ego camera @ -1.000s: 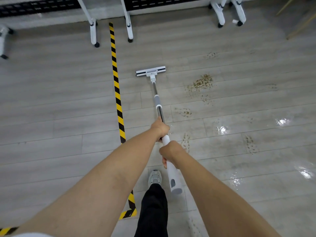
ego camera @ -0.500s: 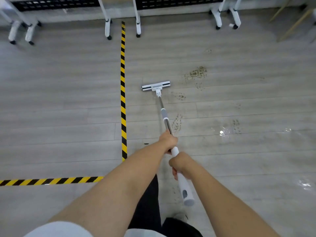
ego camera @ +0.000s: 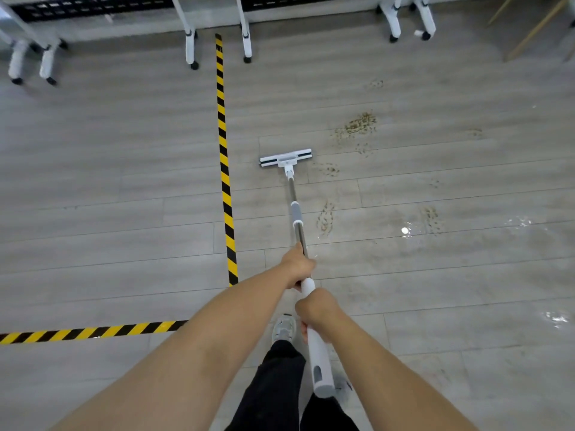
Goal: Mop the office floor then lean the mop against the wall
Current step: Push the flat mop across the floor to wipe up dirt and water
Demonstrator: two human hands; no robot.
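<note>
A white mop with a flat head lies on the grey plank floor, its metal pole running back toward me. My left hand grips the pole higher up, where metal meets the white handle. My right hand grips the white handle just behind it. Brown dirty footprints mark the floor to the right of the mop head. Wet shiny patches lie further right.
Yellow-black hazard tape runs away from me left of the mop, and another strip crosses at lower left. White wheeled table legs stand along the far wall. My shoe and dark trouser legs are below the hands.
The mop head has been drawn back along the floor toward me while I stepped backward; the cross strip of tape came into view. Both hands keep their grip.
</note>
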